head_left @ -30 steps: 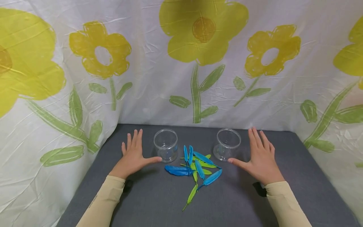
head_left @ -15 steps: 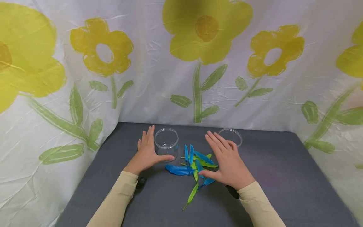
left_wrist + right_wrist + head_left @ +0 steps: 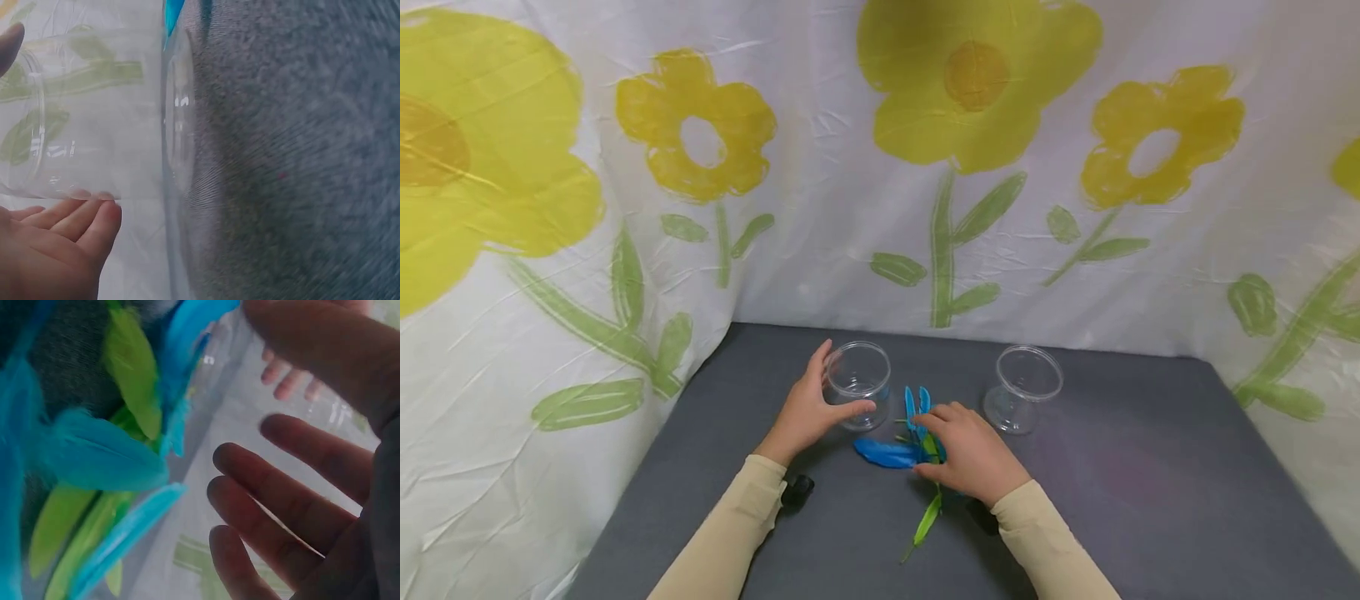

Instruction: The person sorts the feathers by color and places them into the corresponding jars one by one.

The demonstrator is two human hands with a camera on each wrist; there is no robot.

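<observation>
Grey cloth-covered counter (image 3: pixel 1150 517). The right hand (image 3: pixel 973 450) is loosely spread, and the left hand (image 3: pixel 805 417) is spread too, fingertips on the left clear jar (image 3: pixel 868 385) at 10 o'clock; right clear jar's (image 3: pixel 1024 390) at 2 o'clock. Centre of that clock: blue and green feathers (image 3: pixel 891 454), under the right hand.

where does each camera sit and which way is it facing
Head: on the head, facing forward and down at the left cup, right cup, feathers and flowered cloth; both sleeves, left grip and right grip show.
Left wrist: on that wrist, facing the left cup and table; left grip shows.
Right wrist: on that wrist, facing the feathers; right grip shows, left grip beyond.
Shared: head and right wrist both show feathers and both grips.
</observation>
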